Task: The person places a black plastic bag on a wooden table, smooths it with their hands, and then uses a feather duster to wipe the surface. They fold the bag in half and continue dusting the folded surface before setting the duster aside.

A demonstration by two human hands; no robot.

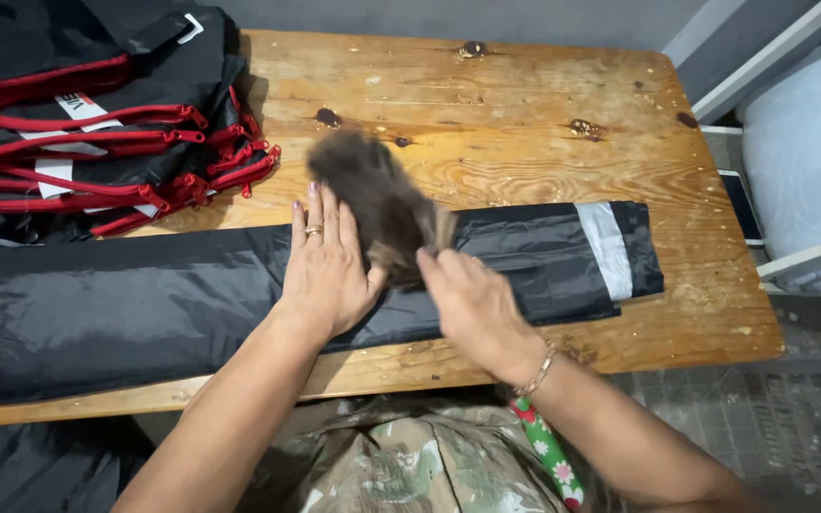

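A long black plastic bag lies flat across the wooden table, with a grey band near its right end. My left hand, a ring on one finger, presses flat on the bag with fingers spread. My right hand, with a bracelet at the wrist, grips a blurred dark brown fluffy brush-like thing that sweeps over the bag just right of my left hand.
A stack of folded black bags with red trim fills the table's back left corner. A white-framed rack holding a pale plastic-wrapped bundle stands to the right. Camouflage-patterned fabric lies below the table's front edge.
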